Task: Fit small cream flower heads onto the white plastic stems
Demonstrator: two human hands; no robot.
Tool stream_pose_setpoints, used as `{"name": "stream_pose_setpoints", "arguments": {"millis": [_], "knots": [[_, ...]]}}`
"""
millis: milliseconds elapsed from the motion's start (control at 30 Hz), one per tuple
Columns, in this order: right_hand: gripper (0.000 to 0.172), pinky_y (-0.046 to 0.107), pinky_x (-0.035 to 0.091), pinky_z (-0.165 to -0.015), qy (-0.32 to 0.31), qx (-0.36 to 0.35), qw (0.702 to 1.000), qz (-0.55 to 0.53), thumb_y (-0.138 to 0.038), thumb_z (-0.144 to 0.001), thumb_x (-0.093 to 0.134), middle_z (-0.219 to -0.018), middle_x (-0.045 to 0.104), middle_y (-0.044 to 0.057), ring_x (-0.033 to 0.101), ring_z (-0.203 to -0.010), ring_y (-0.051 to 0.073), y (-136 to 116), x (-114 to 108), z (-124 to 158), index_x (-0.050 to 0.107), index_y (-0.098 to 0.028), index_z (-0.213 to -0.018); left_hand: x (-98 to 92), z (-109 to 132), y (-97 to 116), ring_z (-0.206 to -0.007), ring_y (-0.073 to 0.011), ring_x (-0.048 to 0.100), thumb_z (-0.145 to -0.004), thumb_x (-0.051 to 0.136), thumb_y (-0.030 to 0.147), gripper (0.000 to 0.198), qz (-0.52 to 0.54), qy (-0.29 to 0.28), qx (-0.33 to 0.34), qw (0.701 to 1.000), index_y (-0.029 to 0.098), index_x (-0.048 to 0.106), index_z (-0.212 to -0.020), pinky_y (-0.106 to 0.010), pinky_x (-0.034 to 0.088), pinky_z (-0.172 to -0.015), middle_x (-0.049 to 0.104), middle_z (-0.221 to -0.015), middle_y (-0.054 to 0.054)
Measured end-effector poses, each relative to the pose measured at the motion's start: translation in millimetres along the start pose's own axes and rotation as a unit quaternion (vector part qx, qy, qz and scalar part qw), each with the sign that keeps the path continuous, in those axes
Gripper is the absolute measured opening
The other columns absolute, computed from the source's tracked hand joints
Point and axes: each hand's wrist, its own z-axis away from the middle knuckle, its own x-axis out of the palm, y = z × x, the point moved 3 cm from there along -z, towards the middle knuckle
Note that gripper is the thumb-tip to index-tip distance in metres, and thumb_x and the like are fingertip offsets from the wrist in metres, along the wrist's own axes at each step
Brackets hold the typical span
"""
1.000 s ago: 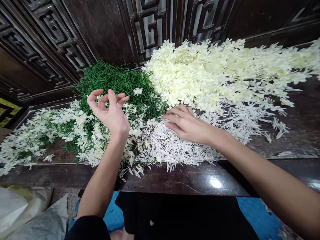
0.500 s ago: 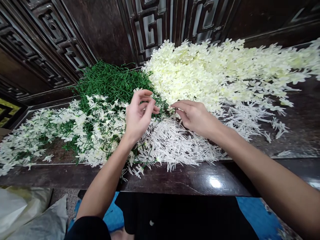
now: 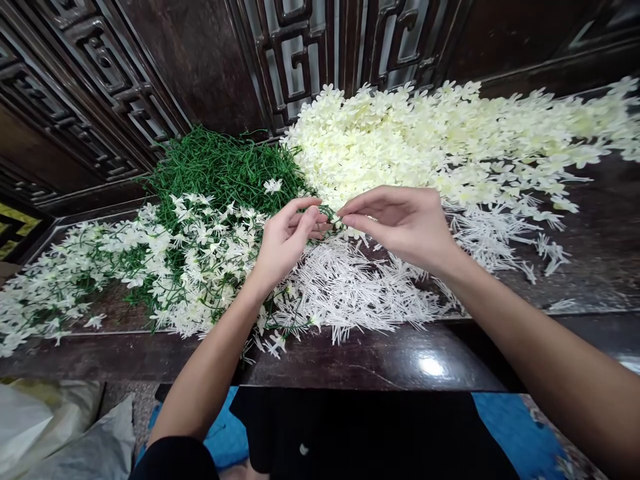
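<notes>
My left hand (image 3: 290,235) is raised over the middle of the piles, palm turned right, its thumb and fingers drawn together. A thin green artificial stem (image 3: 327,212) shows at its fingertips. Close by on the right, my right hand (image 3: 407,223) has thumb and forefinger pinched together; what sits in the pinch is too small to make out. Under the hands lies a heap of white thread-like stamens (image 3: 350,290). Behind them are the loose green stems (image 3: 220,167) and a big heap of cream-white petals (image 3: 375,147). Flowers with green stems (image 3: 205,267) lie left of my left hand.
Everything lies on a dark, polished wooden bench (image 3: 380,357) against a carved wooden back (image 3: 300,60). More white stamens (image 3: 490,240) lie to the right. Pale sacks (image 3: 65,427) stand on the floor at lower left. A blue cloth (image 3: 520,433) shows below.
My left hand has moved slightly right and down. My right hand has turned and lifted a little, its fingertips now close to the left ones. A white flower on the green stems is uncovered.
</notes>
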Motion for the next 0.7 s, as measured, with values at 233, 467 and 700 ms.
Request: {"name": "stream_pose_setpoints", "arguments": {"millis": [233, 467, 700], "knots": [[0.025, 0.045, 0.062, -0.083, -0.067, 0.058, 0.996, -0.031, -0.027, -0.08, 0.074, -0.115, 0.072, 0.005, 0.072, -0.086, 0.022, 5.9, -0.9, -1.0, 0.074, -0.025, -0.105, -5.2, 0.7, 4.7, -0.08, -0.0131, 0.074, -0.087, 0.06, 0.011, 0.012, 0.028, 0.051, 0.04, 0.998, 0.019, 0.054, -0.094, -0.03, 0.065, -0.082, 0.068, -0.096, -0.004], [0.024, 0.049, 0.059, -0.08, -0.043, 0.046, 0.966, 0.252, -0.022, -0.09, 0.057, -0.1, 0.074, 0.014, 0.068, -0.089, 0.027, 25.5, -11.1, -5.5, 0.073, -0.011, -0.104, -7.6, -1.1, 4.2, -0.069, -0.0098, 0.067, -0.085, 0.061, 0.01, 0.014, 0.051, 0.088, 0.074, 0.992, 0.02, 0.052, -0.091, -0.02, 0.057, -0.054, 0.063, -0.092, -0.003], [0.04, 0.063, 0.039, -0.099, -0.255, -0.036, 0.89, 0.376, -0.028, -0.1, 0.038, -0.132, 0.06, 0.017, 0.049, -0.119, 0.039, 43.0, 14.6, 11.2, 0.07, -0.011, -0.118, -10.4, -0.3, 8.9, -0.078, -0.011, 0.061, -0.086, 0.06, 0.012, 0.008, -0.026, 0.118, 0.132, 0.984, 0.019, 0.06, -0.09, -0.023, 0.054, -0.065, 0.063, -0.09, -0.004]]}}
